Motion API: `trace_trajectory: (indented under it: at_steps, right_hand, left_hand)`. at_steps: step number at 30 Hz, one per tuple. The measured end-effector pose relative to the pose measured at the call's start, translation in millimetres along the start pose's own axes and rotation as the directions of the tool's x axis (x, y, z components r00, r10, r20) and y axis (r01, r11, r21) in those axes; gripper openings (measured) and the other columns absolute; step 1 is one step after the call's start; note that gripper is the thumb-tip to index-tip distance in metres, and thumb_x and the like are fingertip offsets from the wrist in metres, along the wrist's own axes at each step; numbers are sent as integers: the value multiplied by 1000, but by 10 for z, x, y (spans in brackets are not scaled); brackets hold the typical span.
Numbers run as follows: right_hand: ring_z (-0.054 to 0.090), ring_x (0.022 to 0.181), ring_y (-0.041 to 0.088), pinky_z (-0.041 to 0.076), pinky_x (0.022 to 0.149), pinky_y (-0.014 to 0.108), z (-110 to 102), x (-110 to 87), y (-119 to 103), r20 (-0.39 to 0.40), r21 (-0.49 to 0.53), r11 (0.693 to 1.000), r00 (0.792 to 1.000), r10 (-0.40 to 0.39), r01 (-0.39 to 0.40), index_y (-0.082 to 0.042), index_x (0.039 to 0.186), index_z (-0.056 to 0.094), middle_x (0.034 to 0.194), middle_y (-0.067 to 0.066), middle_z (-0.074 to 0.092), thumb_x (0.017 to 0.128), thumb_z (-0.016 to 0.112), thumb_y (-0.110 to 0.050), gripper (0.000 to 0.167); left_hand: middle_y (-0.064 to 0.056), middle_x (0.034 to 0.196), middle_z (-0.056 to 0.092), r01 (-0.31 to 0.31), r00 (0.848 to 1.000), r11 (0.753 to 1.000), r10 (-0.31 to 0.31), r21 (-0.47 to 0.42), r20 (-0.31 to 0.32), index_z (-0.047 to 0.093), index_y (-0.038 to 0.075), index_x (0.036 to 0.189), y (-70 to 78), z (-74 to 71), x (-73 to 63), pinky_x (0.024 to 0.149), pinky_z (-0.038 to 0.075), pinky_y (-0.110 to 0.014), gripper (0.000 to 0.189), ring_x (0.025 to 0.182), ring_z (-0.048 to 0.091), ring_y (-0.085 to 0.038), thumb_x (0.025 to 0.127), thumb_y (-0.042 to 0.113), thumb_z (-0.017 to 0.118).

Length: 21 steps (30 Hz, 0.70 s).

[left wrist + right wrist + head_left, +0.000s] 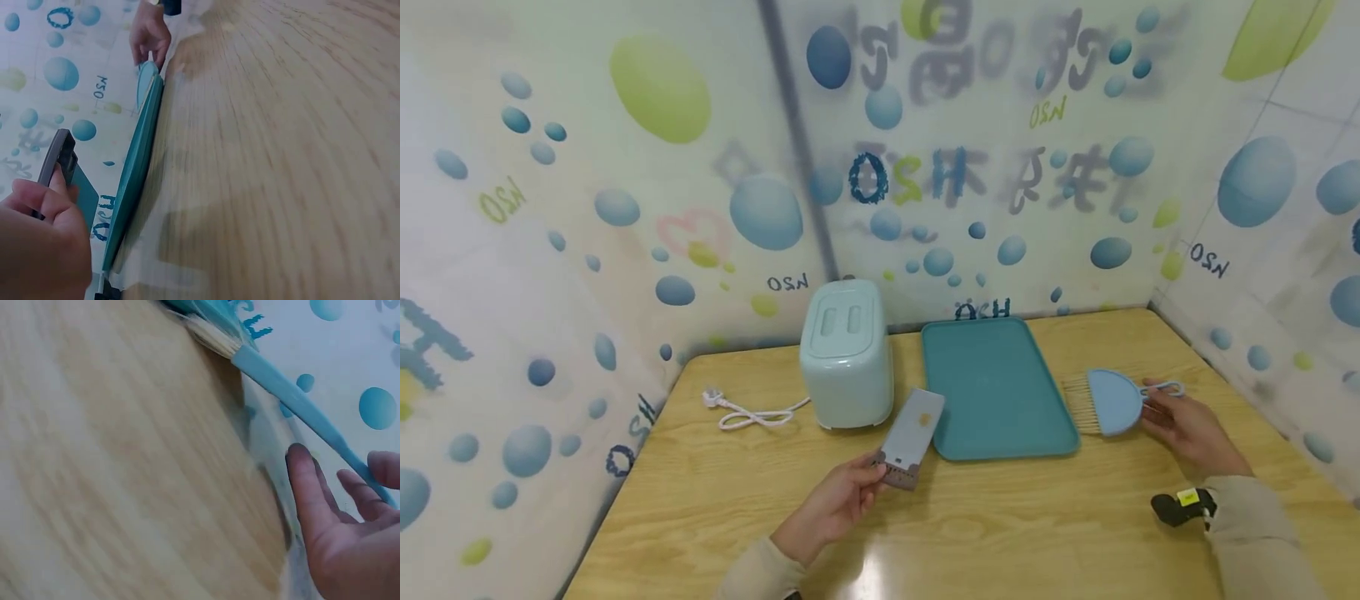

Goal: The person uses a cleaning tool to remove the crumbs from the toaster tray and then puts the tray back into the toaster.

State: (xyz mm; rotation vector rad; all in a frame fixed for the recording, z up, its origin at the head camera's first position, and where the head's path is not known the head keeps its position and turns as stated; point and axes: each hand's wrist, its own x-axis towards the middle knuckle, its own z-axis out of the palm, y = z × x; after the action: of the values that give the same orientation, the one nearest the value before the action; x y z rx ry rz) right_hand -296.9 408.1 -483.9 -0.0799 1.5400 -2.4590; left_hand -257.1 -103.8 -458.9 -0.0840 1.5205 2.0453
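On a pale, wood-grained counter (1000,517) with a bright glare toward the front: 1 mint-green appliance (847,367) standing upright near the back edge, 1 white cord (756,417) loosely looped at its left, ending in a plug (712,398), and 1 teal tray (992,392) lying flat, just right of the appliance.

mint toaster (848,367), upright | white cord (757,416), looped beside it | bubble-print backdrop (917,225) behind table (985,533)
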Motion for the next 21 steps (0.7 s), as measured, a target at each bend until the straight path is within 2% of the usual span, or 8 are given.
trace_trajectory:
  at_steps: [2, 3, 4, 7, 11, 15, 18, 21]
  right_hand:
    - [63, 89, -1, 55, 80, 19, 7, 29, 10, -70, -56, 995, 995, 73, -77, -32, 137, 49, 97, -1, 67, 98, 53, -22, 40]
    - [65, 87, 7, 57, 79, 25, 7, 38, 8, -139, 86, 985, 977, 162, -151, -42, 142, 35, 92, -6, 64, 99, 49, -30, 47]
    - [65, 86, 6, 57, 79, 25, 3, 45, 13, -155, 69, 983, 971, 180, -172, -44, 149, 17, 91, -7, 63, 99, 48, -34, 60]
    - [64, 85, 5, 57, 78, 26, -7, 50, 25, -151, 41, 981, 970, 192, -188, -29, 146, -27, 92, -10, 61, 99, 44, -39, 85]
    - [64, 87, 4, 56, 79, 25, 12, 45, 39, -154, 45, 983, 971, 184, -179, -48, 144, 4, 93, -10, 62, 100, 45, -34, 62]
    - [66, 84, 4, 57, 76, 22, 81, 60, 26, -207, 46, 981, 959, 193, -188, -27, 107, 58, 89, -10, 67, 98, 52, -24, 11]
    - [66, 80, 3, 57, 72, 21, 142, 84, -5, -262, 19, 979, 944, 201, -204, -22, 84, 67, 84, -9, 67, 96, 57, -21, 16]
    - [61, 78, 2, 54, 69, 20, 173, 89, -49, -307, -33, 973, 929, 207, -228, -18, 87, 61, 82, -11, 63, 96, 57, -24, 12]
  left_hand:
    - [11, 80, 65, -1, 1000, 1000, 1, -8, 7, 17, -4, 151, -5, 16, 20, 53, 42, -2, 63, 66, 57, 6, 98, 9, 49]
    - [11, 80, 65, 1, 1000, 1000, 0, -14, 10, 17, -4, 151, -7, 26, 32, 53, 42, -2, 63, 66, 57, 6, 98, 9, 49]
    - [11, 81, 65, 1, 1000, 1000, -1, -20, 15, 18, -4, 150, -12, 36, 49, 53, 42, -2, 62, 67, 57, 5, 98, 9, 49]
    - [11, 83, 66, -6, 1000, 1000, 7, -29, 28, 21, -5, 149, -22, 70, 95, 54, 41, -3, 61, 70, 58, 5, 97, 9, 49]
    - [11, 83, 67, -11, 1000, 1000, 12, -20, 22, 23, -5, 149, -32, 112, 140, 54, 41, -3, 60, 70, 57, 5, 97, 9, 49]
    - [11, 82, 66, -13, 1000, 1000, 13, -10, 10, 22, -5, 149, -31, 147, 153, 55, 41, -3, 60, 71, 56, 4, 97, 9, 49]
    - [11, 83, 65, -17, 1000, 1000, 18, -12, 15, 22, -5, 149, -21, 168, 159, 56, 41, -4, 61, 72, 56, 4, 97, 9, 50]
    - [11, 84, 65, -18, 999, 1000, 19, -19, 27, 22, -6, 149, -9, 185, 175, 56, 41, -4, 61, 72, 56, 4, 97, 10, 50]
